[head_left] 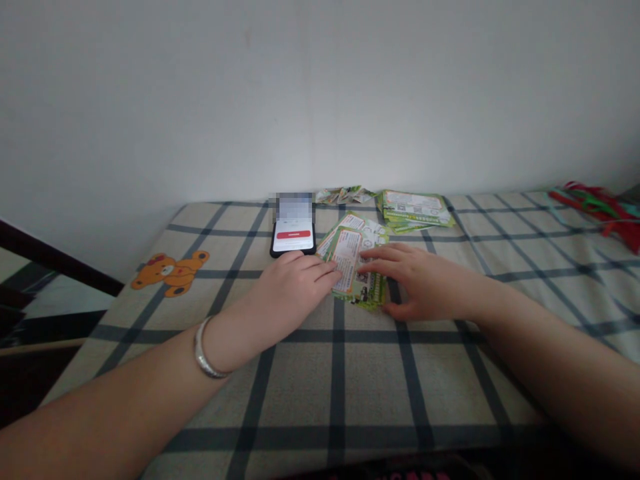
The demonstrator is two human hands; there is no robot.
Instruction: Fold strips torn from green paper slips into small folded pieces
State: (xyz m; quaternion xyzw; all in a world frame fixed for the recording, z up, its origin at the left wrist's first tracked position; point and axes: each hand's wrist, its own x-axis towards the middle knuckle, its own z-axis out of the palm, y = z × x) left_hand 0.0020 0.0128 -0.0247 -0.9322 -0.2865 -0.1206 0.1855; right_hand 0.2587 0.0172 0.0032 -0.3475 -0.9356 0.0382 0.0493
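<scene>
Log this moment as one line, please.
left hand: at left edge of nearer card pile | right hand: at its right side | phone: beyond left hand, screen lit

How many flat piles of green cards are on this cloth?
2: one pile between the left hand and right hand, another pile near the wall, farther right. Small ones may be hidden.

One head-worn camera looks forward and down over the nearby hands (290, 288) toward the wall (320, 100).

Left hand (285, 293), right hand (427, 280), both forearms (555, 350) bare. Silver-coloured bangle (201, 352), patterned, on left wrist. Dark clothing (370, 468), pink lettering, cropped at bottom edge.
</scene>
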